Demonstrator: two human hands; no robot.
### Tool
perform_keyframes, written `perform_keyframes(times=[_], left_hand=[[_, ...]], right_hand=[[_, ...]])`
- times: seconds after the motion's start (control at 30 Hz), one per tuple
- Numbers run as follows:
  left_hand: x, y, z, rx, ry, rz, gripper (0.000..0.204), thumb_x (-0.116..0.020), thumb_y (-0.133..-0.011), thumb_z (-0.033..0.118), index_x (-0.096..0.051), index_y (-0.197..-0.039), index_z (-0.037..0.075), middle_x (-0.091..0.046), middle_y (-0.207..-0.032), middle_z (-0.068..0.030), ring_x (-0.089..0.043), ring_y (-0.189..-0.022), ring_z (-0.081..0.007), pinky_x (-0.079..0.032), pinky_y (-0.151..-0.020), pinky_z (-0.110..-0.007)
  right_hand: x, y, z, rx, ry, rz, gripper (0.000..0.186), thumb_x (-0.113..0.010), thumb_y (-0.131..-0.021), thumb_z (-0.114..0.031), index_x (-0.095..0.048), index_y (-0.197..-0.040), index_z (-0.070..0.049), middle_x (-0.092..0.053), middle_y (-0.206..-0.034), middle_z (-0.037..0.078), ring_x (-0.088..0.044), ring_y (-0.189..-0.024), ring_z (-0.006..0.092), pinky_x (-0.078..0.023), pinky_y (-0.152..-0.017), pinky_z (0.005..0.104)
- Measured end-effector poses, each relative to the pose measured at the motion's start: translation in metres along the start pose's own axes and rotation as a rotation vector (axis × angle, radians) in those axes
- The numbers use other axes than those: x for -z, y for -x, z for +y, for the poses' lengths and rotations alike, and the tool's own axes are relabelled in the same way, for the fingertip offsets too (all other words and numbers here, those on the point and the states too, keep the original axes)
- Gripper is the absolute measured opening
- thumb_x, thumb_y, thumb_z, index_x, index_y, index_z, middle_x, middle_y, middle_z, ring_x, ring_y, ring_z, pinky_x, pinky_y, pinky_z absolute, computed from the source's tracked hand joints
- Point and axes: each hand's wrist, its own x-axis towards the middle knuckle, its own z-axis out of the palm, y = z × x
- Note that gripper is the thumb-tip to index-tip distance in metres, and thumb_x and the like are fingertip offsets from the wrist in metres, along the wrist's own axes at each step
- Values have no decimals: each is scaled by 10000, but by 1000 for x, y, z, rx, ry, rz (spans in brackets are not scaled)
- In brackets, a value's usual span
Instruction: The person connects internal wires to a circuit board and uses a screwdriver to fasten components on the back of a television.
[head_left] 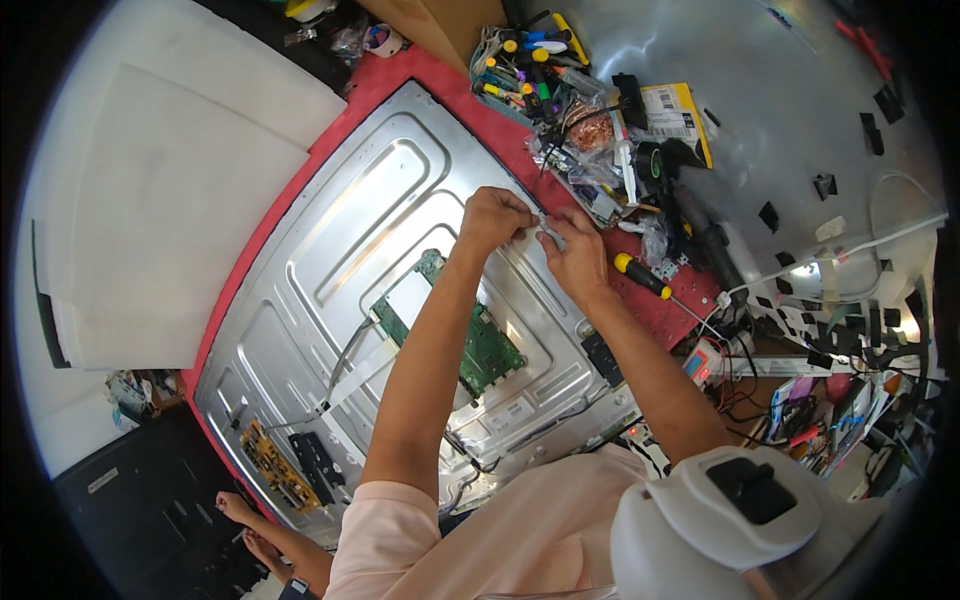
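A small pale piece (543, 223) is between the fingertips of the two bare hands, above the right-hand edge of a large silver sheet-metal panel with pressed grooves (380, 170). The left hand (490, 218) comes from over the panel, its thumb and fingertips drawn together on the piece; the right hand (580, 258), just outside that edge, pinches at it from the other side, thumb and forefinger close.

One such piece shows. On the panel are two circuit boards: one green (490, 350) near its middle, beneath the left forearm, and one yellow-brown and narrow (272, 465) by its lower left edge. One yellow-and-black screwdriver (642, 276) lies on the red cloth (655, 315) to the panel's right, near the right hand, its shaft pointing away from the panel. Another person's two hands (235, 505) are beyond the panel's lower left edge.

Fingers cover much of the pale piece, and it is too small to tell which way it points or how its long axis runs.
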Motion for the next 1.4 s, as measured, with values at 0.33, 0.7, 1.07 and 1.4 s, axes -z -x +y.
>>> perform_keyframes(times=[0.33,0.7,1.07,1.4], left_hand=[[-1,2,0,-2,-10,-6,141,-783,-705,61,-658,-707,-4,-638,-601,-63,-606,-494,-118,-470,-444,-235],[-7,8,-5,-147,-222,145,230,-810,-686,201,-674,-710,17,-659,-628,-85,-619,-515,-137,-501,-527,-263],[-42,34,6,-379,-662,423,284,-723,-770,313,-683,-784,32,-666,-700,-163,-655,-663,-324,-504,-627,-404],[-156,89,25,-673,-718,78,347,-714,-763,209,-626,-1071,76,-643,-925,-173,-652,-769,-338,-515,-641,-418]], right_hand=[[4,1,-6,-73,46,-118,283,-664,-810,-134,-650,-1055,7,-618,-1155,192,-604,-1038,359,-474,-894,393],[41,35,-16,-144,-167,-62,421,-636,-813,-51,-511,-1213,-16,-651,-1058,191,-589,-620,224,-477,-605,341],[143,150,52,-166,221,218,232,-625,-828,-48,-610,-1056,-10,-604,-947,165,-613,-711,294,-500,-598,360],[152,112,79,-255,264,298,232,-622,-840,-185,-663,-1027,-54,-656,-777,210,-640,-686,380,-510,-649,450]])
